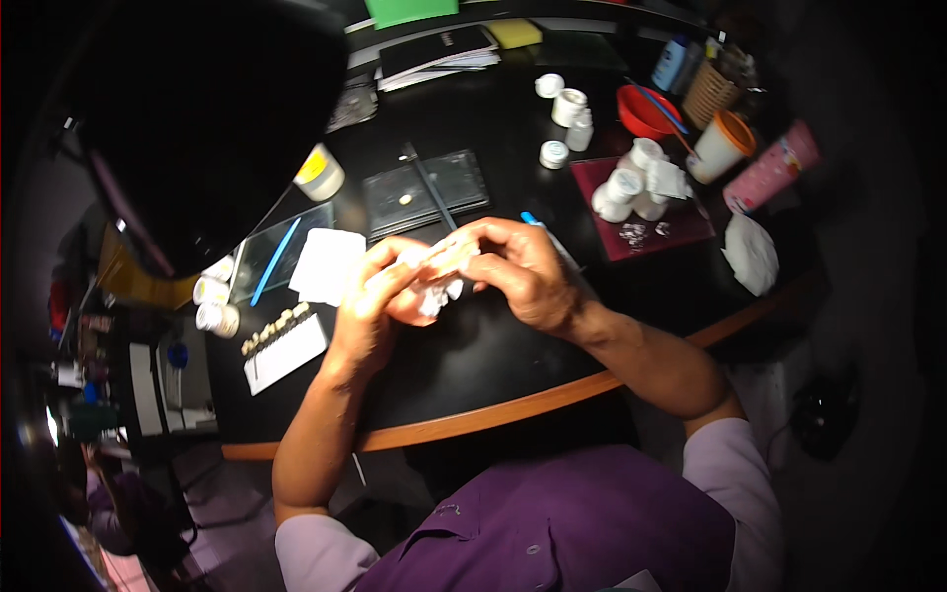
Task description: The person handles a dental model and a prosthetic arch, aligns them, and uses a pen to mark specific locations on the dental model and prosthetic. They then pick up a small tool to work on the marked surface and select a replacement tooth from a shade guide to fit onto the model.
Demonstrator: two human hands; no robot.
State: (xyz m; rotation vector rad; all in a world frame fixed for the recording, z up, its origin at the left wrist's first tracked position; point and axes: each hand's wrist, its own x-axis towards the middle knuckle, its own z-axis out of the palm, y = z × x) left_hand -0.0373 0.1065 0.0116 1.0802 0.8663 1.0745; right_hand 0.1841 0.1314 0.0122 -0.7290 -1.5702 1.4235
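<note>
At the middle, over the black desk's front half, my left hand (383, 296) and my right hand (523, 271) are closed on a crumpled white tissue (439, 296); anything inside it is too small to make out. Behind them lie a dark slab (390, 192) with a thin tool (424, 176) across it and a white paper pad (321, 264). Left of the pad, a blue stick (276, 261) rests on a glass plate (247, 252). A white holder (286, 357) with several small beige pieces stands nearer the edge, left of my left hand.
A large black hood (207, 109) looms upper left. A red tray (602, 237) of white jars, a red bowl (641, 113), a pink bottle (764, 168) and a white wad (750, 252) stand right. The desk's wooden edge (473, 416) runs below my arms. Another person (109, 508) is at far left.
</note>
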